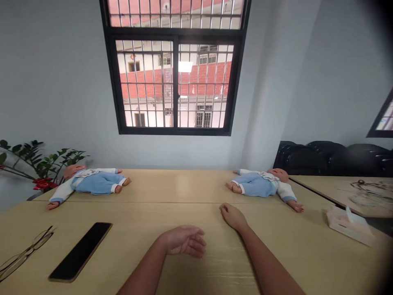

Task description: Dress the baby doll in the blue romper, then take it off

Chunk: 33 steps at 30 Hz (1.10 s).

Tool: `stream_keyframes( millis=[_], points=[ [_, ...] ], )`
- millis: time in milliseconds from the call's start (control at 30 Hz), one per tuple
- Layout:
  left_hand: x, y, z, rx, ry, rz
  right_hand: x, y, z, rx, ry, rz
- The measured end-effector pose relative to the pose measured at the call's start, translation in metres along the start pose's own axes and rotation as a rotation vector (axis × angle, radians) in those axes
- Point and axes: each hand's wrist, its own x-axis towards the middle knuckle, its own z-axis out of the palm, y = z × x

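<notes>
No readable text, label, brand, number or sign appears anywhere in view. The dark phone (80,251) lying on the surface (172,192) has a blank black screen. The white tissue box (348,224) shows no legible print. The two dolls' clothes carry small markings too blurred to read.

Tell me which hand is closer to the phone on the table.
Left. The left hand lies just right of the phone, empty; the right hand rests farther right, toward the right-hand doll.
</notes>
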Motion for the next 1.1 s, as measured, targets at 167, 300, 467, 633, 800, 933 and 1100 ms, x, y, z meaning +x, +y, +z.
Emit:
stream_keyframes(
  millis=[167,300,467,633,800,933,1100],
  points=[
    [-0.0036,0.0037,0.0027,0.002,0.011,0.003,0.0020,0.0004,0.0005,-0.017,-0.008,0.003],
    [-0.0042,0.0042,0.0024,0.003,0.015,-0.004,0.0034,0.0002,0.0016,-0.021,-0.015,0.020],
    [-0.0051,0.0040,0.0023,-0.003,0.013,-0.006,0.0026,-0.0017,0.0018,-0.031,-0.018,0.030],
    [-0.0048,0.0022,0.0010,0.006,0.005,-0.003,0.0015,-0.0024,0.0015,-0.034,-0.018,0.033],
    [-0.0030,0.0001,-0.0014,0.007,0.001,0.003,0.0013,-0.0030,0.0011,-0.018,-0.017,0.032],
    [-0.0044,0.0010,0.0003,0.012,0.004,0.004,0.0018,-0.0023,0.0012,0.006,-0.010,0.031],
    [-0.0083,0.0028,0.0034,0.010,0.017,-0.003,0.0026,0.0019,0.0045,0.067,0.007,0.047]
  ],
)
